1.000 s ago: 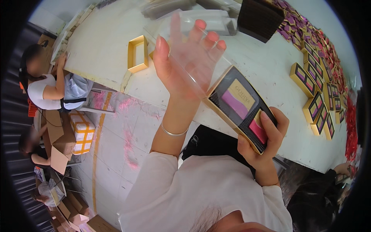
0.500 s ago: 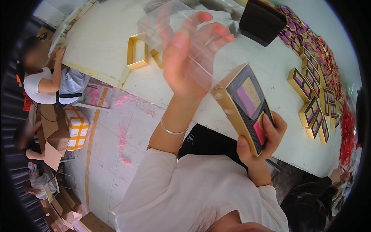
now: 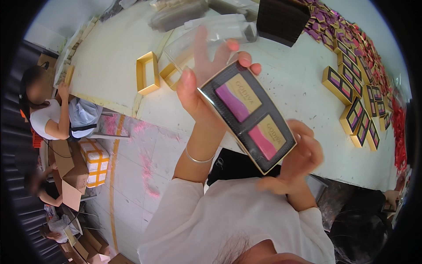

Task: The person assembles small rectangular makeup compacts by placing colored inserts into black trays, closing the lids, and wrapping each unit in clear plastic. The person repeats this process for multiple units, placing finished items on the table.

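Observation:
A black-faced, gold-edged box (image 3: 247, 119) tilts in front of me, showing two wrapped pieces, one gold and purple, one gold and pink. My left hand (image 3: 198, 99) grips its upper end, thumb on the left and fingertips over the top edge. A clear plastic sleeve (image 3: 178, 49) also lies in that hand, sticking out past the box to the upper left. How much of the box it covers I cannot make out. Beside the box's lower right end, my right hand (image 3: 304, 152) is open, fingers loosely curved and slightly blurred.
Two gold trays (image 3: 140, 75) stand on the white table, left of my hand. Clear plastic sleeves (image 3: 176, 16) lie at the back beside a dark box (image 3: 281, 21). Filled boxes (image 3: 337, 90) and a heap of wrapped pieces (image 3: 336, 37) occupy the right. People work at left and lower right.
The box has moved up and left from my right hand into my left hand, its face turning toward me. My right hand has let go. The plastic sleeve has shifted left.

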Motion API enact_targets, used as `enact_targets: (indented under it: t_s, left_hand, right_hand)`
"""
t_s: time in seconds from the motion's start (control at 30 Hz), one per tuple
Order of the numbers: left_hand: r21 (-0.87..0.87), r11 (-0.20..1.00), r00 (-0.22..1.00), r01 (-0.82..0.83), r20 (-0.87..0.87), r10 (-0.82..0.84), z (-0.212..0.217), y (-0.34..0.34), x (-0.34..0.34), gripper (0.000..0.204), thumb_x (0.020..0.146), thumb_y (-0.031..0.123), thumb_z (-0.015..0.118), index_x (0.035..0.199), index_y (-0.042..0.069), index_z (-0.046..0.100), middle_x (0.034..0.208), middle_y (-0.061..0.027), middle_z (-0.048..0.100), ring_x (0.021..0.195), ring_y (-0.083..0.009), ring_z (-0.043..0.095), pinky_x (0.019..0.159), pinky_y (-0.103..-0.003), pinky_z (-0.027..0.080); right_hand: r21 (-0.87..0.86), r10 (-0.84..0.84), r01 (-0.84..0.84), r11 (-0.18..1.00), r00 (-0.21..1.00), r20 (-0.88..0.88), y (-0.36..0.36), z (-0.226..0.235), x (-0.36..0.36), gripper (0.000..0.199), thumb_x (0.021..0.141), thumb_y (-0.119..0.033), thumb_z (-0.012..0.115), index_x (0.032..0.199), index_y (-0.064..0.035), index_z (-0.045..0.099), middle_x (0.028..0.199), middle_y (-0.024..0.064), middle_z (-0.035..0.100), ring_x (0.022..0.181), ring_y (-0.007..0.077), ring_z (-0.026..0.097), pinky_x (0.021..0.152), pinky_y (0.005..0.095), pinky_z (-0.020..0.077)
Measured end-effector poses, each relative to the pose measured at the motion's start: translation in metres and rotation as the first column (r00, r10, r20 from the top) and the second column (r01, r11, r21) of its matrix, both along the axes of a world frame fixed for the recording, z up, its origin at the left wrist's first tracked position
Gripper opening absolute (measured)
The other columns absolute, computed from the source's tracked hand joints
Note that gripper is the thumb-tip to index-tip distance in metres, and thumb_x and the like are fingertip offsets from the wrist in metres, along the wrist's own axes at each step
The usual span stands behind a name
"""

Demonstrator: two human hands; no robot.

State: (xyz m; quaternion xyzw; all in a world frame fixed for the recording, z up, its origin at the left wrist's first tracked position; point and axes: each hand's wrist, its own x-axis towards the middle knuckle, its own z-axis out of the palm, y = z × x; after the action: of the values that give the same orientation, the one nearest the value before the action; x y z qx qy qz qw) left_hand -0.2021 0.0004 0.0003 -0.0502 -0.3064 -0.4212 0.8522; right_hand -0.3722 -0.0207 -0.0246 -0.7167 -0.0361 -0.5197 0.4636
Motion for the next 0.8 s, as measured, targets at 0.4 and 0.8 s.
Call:
enact_targets:
  t_s: [0.4, 0.8]
  left_hand:
    - [0.297, 0.954, 0.982, -0.028, 0.187, -0.029, -0.023, 0.0, -0.042, 0.077, 0.084, 0.059, 0.051, 0.134, 0.002, 0.035, 0.118, -0.0151, 0.048, 0.112, -0.0269, 0.049, 0.094, -0.042, 0.046]
    - [-0.021, 0.777, 0.199, -0.629, 0.962, 0.187, 0.028, -0.001, -0.015, 0.073, 0.085, 0.051, 0.056, 0.138, 0.005, 0.035, 0.137, -0.0125, 0.038, 0.128, -0.0267, 0.036, 0.106, -0.039, 0.027]
  right_hand:
    - [0.234, -0.094, 0.158, 0.959, 0.96, -0.263, -0.024, -0.002, -0.001, 0.095, 0.053, -0.028, 0.09, 0.131, -0.0024, 0.043, 0.112, 0.0128, 0.059, 0.104, 0.0216, 0.057, 0.091, 0.0351, 0.0426]
    - [0.364, -0.024, 0.345, 0.865, 0.754, -0.657, -0.086, 0.076, -0.028, 0.049, 0.084, -0.048, 0.062, 0.076, 0.0006, 0.059, 0.058, -0.0025, 0.049, 0.056, 0.0099, 0.045, 0.05, 0.0258, 0.036]
